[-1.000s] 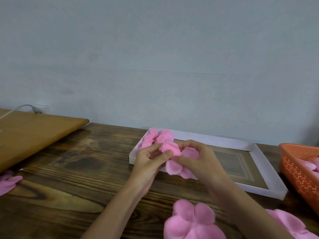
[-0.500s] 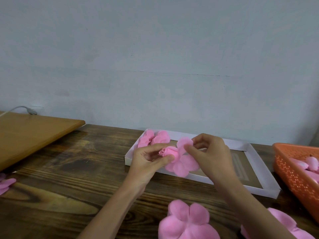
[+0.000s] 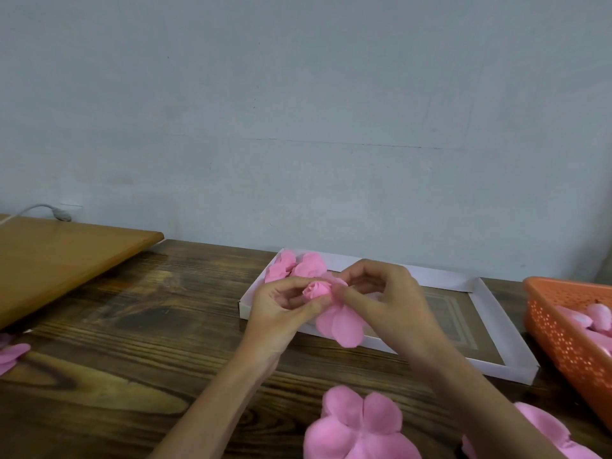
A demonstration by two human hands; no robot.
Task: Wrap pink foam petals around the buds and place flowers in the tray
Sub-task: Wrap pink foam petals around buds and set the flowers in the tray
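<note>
My left hand (image 3: 281, 309) pinches a pink foam bud (image 3: 317, 289) between thumb and fingers, just in front of the white tray (image 3: 490, 289). Loose pink petals (image 3: 341, 323) hang from under the bud. My right hand (image 3: 387, 303) pinches one of those petals against the bud's right side with its fingertips. Two finished pink flowers (image 3: 298, 266) lie in the tray's far left corner. A flat pink petal piece (image 3: 357, 425) rests on the wooden table near me.
An orange perforated basket (image 3: 569, 342) with pink buds stands at the right edge. More pink petals (image 3: 543, 425) lie at the bottom right and other pink petals (image 3: 11, 354) at the left edge. A light wooden board (image 3: 59, 256) lies at the left with a cable behind it.
My right hand has come back in against the bud, pressing a petal to its side. The hanging petals have dropped lower under the bud.
</note>
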